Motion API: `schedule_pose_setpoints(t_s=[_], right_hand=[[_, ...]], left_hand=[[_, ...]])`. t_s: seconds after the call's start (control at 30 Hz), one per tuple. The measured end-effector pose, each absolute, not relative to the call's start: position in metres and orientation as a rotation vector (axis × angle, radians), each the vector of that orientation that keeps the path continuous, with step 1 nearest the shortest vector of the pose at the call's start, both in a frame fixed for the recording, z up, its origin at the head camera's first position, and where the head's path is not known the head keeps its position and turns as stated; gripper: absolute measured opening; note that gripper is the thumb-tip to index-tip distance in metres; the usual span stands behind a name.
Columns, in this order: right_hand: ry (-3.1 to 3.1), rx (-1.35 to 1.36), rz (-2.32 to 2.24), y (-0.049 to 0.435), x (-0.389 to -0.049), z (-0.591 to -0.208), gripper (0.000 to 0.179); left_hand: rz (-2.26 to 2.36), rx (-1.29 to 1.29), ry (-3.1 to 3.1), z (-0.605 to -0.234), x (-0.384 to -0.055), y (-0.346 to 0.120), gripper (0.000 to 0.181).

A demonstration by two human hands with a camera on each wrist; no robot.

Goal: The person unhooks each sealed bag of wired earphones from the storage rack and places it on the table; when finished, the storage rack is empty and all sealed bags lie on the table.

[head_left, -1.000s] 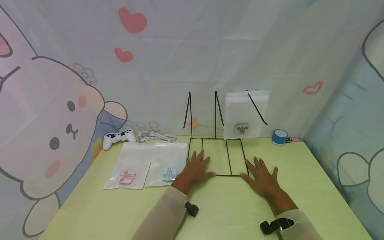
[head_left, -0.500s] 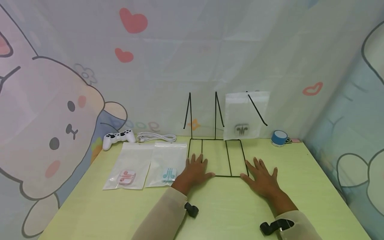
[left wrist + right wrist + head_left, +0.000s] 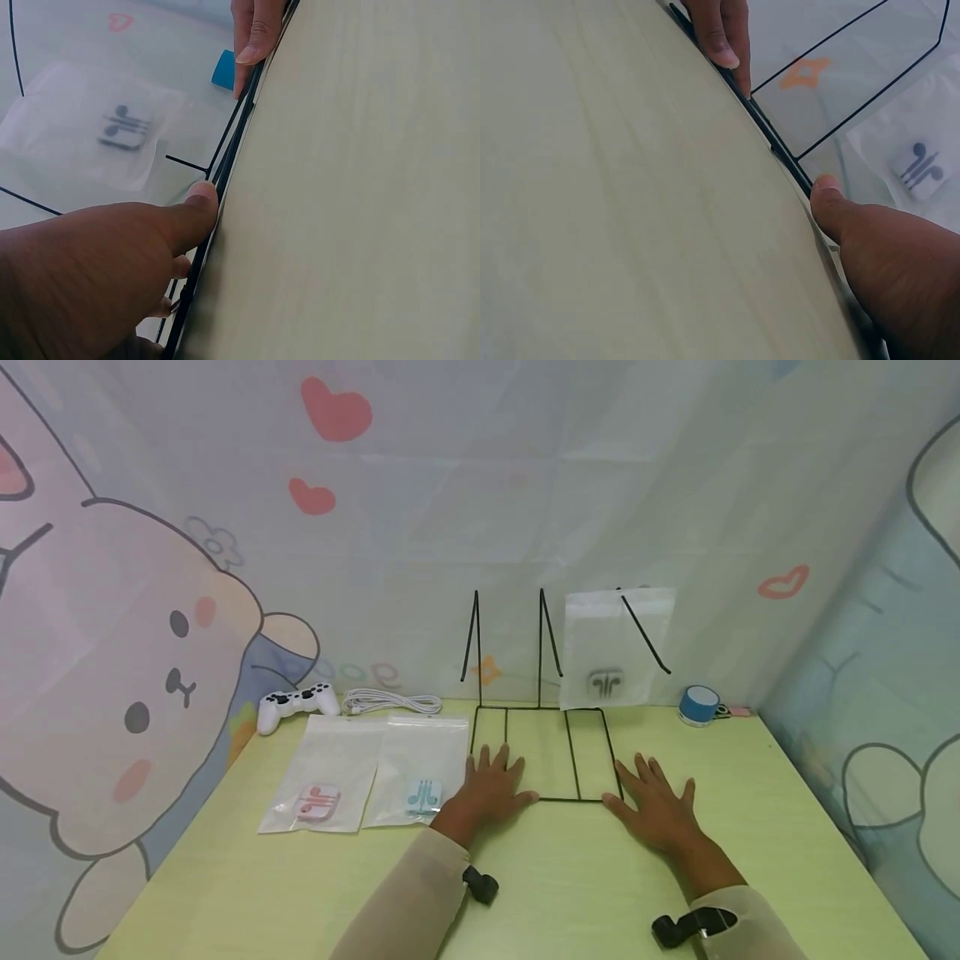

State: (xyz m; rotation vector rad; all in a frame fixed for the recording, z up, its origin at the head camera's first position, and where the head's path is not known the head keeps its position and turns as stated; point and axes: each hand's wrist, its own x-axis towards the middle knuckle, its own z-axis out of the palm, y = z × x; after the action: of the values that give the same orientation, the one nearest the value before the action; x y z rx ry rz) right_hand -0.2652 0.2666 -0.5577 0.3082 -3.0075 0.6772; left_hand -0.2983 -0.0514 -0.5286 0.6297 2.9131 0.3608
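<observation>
Bag (image 3: pixel 588 643) of earphones (image 3: pixel 604 683) on rack (image 3: pixel 572 753)

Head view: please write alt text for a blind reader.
A person's left hand and right hand rest, fingers spread, at the front of a black wire rack on a green table. A bag of dark earphones hangs on the rack's right hook; bags of pink earphones and blue earphones lie to the left, before a white game controller and coiled cable.
</observation>
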Motion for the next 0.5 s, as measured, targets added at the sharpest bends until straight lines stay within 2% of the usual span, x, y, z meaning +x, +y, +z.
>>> schedule_pose_setpoints(t_s=[0.23, 0.5], right_hand=[[-3.035, 0.294, 0.759, 0.270, -0.265, -0.552, 0.084], [-3.018, 0.283, 0.870, 0.277, -0.284, -0.530, 0.082]], left_hand=[[0.341, 0.628, 2.917, -0.530, -0.298, -0.049, 0.076], [0.361, 0.627, 2.926, -0.531, -0.298, -0.050, 0.076]])
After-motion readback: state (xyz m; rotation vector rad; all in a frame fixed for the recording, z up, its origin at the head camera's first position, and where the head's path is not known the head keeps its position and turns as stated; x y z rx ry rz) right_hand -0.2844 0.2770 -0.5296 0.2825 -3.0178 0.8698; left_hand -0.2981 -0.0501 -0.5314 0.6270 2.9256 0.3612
